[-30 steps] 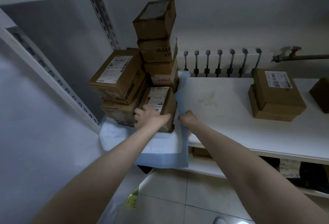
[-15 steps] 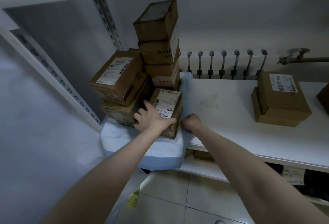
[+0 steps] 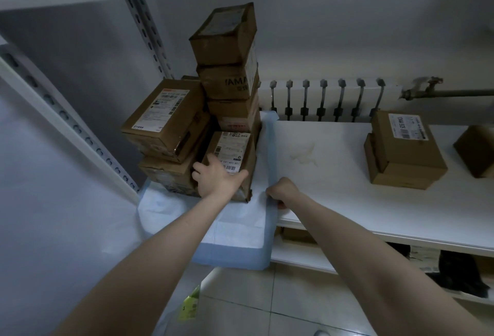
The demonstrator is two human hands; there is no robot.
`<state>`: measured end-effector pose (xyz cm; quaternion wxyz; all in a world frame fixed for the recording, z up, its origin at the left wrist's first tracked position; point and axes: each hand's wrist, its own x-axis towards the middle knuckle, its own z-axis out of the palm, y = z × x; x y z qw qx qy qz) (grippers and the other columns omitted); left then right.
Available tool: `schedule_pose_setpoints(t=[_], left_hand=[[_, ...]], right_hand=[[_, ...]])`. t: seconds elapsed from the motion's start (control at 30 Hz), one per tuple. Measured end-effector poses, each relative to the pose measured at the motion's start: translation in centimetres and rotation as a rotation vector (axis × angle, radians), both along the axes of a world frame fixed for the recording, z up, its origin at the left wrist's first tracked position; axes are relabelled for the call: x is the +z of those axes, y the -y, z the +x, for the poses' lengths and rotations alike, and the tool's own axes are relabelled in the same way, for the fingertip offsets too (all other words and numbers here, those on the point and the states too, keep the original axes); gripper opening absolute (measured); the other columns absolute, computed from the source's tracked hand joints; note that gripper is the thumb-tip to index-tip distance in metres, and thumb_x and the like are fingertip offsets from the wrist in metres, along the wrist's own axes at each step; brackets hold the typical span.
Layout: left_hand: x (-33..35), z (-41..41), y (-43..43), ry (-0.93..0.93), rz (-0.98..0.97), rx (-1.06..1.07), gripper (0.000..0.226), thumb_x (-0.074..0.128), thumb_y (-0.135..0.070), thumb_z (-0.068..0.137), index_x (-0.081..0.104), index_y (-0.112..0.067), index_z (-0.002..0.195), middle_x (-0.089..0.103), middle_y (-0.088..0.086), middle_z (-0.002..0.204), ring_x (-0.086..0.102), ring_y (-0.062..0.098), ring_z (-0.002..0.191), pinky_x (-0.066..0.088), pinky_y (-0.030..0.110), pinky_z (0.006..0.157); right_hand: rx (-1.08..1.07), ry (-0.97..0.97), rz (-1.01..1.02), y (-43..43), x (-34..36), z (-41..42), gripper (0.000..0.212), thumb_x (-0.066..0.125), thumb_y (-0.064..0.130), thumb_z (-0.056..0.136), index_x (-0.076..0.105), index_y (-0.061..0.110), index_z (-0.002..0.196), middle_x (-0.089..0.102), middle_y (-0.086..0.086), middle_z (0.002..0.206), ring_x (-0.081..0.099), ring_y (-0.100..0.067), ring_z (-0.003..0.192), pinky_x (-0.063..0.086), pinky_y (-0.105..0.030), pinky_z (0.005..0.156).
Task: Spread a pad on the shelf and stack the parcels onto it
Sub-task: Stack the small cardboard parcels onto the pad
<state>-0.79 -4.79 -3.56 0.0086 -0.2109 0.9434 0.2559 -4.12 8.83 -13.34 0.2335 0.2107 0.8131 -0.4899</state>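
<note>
Since the earlier frames the front parcel (image 3: 232,158) has gone further back on the pad (image 3: 238,226), w/ left hand (image 3: 217,178) following it. Left hand is spread flat on its near top edge, fingers open, pressing not gripping. Parcel's long axis runs front-to-back, label up, barcode end toward the person. Right hand (image 3: 282,192) is closed, pinching the pad's folded blue edge at the shelf (image 3: 347,196) front. Pad overhangs the shelf; more parcels stacked behind.
</note>
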Motion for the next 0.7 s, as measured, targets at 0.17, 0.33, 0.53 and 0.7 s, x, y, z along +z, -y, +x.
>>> schedule_pose_setpoints(t=[0.17, 0.33, 0.53, 0.7], left_hand=[[-1.3, -0.1, 0.3, -0.040, -0.309, -0.162, 0.056, 0.051, -0.045, 0.090, 0.044, -0.017, 0.137, 0.028, 0.013, 0.150, 0.015, 0.037, 0.141, 0.029, 0.051, 0.106], [-0.8, -0.1, -0.4, -0.054, -0.267, -0.255, 0.047, 0.048, -0.022, 0.092, 0.043, -0.020, 0.139, 0.042, 0.014, 0.140, 0.036, 0.034, 0.130, 0.036, 0.048, 0.101], [0.1, 0.4, -2.7, -0.085, -0.258, -0.357, 0.043, 0.054, -0.016, 0.085, 0.048, -0.012, 0.127, 0.044, 0.015, 0.133, 0.040, 0.034, 0.125, 0.043, 0.049, 0.097], [0.8, 0.4, -7.1, -0.131, -0.144, -0.532, 0.040, 0.052, -0.015, 0.088, 0.049, -0.014, 0.128, 0.047, 0.012, 0.129, 0.045, 0.032, 0.120, 0.047, 0.042, 0.087]], right_hand=[[0.045, 0.011, 0.042, -0.1, -0.3, 0.0, 0.015, 0.056, 0.011, 0.090, 0.048, 0.002, 0.099, 0.055, -0.018, 0.096, 0.063, -0.035, 0.098, 0.058, -0.038, 0.075], [0.061, -0.001, 0.057, -0.2, 0.0, -0.3, 0.015, 0.057, 0.011, 0.089, 0.049, 0.003, 0.099, 0.057, -0.017, 0.096, 0.064, -0.033, 0.091, 0.057, -0.035, 0.070], [0.114, -0.057, 0.165, -2.1, 0.7, 0.1, 0.013, 0.053, 0.012, 0.086, 0.058, 0.003, 0.079, 0.064, -0.013, 0.072, 0.058, -0.024, 0.058, 0.047, -0.028, 0.054], [-0.045, -0.233, 0.244, -6.7, 2.4, 1.1, 0.027, 0.046, 0.024, 0.089, 0.060, 0.002, 0.082, 0.069, -0.014, 0.083, 0.063, -0.026, 0.070, 0.051, -0.030, 0.062]])
